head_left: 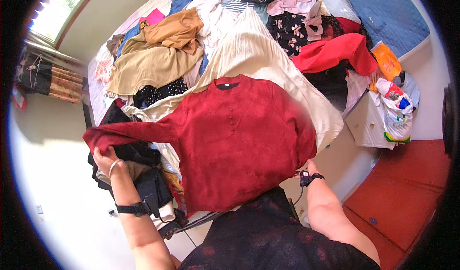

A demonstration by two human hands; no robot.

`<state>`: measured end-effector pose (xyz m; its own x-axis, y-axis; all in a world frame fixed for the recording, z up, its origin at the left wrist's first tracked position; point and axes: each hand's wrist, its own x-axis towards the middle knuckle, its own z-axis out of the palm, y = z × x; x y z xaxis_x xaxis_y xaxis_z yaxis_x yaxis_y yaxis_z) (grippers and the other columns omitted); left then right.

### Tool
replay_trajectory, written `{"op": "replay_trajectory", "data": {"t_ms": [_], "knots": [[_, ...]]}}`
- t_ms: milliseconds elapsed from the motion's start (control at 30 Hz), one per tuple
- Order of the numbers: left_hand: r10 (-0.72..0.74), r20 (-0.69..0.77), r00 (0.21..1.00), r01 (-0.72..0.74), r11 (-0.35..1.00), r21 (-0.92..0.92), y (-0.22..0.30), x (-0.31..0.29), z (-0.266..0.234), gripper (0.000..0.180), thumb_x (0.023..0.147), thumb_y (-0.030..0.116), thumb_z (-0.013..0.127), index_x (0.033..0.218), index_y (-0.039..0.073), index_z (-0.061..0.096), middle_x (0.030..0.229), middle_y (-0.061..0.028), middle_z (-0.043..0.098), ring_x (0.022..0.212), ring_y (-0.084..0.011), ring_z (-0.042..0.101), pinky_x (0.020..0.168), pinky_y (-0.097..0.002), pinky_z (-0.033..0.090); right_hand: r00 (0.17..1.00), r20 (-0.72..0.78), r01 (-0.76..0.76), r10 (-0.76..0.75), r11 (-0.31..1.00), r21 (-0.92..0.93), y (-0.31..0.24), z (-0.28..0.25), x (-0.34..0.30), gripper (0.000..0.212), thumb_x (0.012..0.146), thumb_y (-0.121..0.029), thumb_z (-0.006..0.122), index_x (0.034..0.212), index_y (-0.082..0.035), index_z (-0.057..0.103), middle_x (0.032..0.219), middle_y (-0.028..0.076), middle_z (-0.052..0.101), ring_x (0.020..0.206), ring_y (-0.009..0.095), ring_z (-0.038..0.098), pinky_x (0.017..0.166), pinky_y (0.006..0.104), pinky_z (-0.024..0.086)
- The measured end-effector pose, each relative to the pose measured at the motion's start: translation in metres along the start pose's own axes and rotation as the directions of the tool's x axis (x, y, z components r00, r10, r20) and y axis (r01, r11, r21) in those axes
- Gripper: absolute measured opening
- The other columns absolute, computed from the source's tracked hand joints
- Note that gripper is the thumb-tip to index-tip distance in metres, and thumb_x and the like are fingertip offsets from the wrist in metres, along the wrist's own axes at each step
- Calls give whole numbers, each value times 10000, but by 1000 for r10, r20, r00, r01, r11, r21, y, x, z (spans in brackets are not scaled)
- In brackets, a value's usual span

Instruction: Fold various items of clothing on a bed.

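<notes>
A dark red long-sleeved shirt [220, 150] with a round neck and a short row of buttons lies spread, front up, over the near end of a clothes-covered bed. Its left-hand sleeve is stretched out to the side, and my left hand [106, 160] is closed on the cuff end. At the shirt's lower right, my right hand [309, 168] grips the edge beside the other sleeve; its fingers are partly hidden by the cloth. That sleeve hangs down along the shirt's side and looks slightly blurred. Under the shirt spreads a cream cloth [249, 45].
Heaped clothes surround the shirt: a tan garment [148, 66], a brown one [177, 28], a black floral one [287, 28] and a red one [340, 54]. Dark folded clothes [139, 150] stack near my left arm. A white plastic bag [396, 112] hangs at right, above red mats [397, 188].
</notes>
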<state>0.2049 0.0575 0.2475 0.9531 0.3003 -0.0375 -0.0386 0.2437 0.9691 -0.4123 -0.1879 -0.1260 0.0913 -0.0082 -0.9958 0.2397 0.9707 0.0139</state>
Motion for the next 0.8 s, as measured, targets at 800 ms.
{"op": "replay_trajectory", "data": {"t_ms": [800], "knots": [[-310, 871, 382, -904, 70, 421, -212, -137, -65, 752, 683, 203, 696, 1339, 86, 346, 1367, -220, 324, 1247, -400, 325, 1005, -444, 328, 974, 56, 186, -218, 920, 346, 11, 2, -8, 472, 863, -208, 542, 1214, -35, 278, 1118, 192, 461, 933, 298, 523, 808, 388, 463]]}}
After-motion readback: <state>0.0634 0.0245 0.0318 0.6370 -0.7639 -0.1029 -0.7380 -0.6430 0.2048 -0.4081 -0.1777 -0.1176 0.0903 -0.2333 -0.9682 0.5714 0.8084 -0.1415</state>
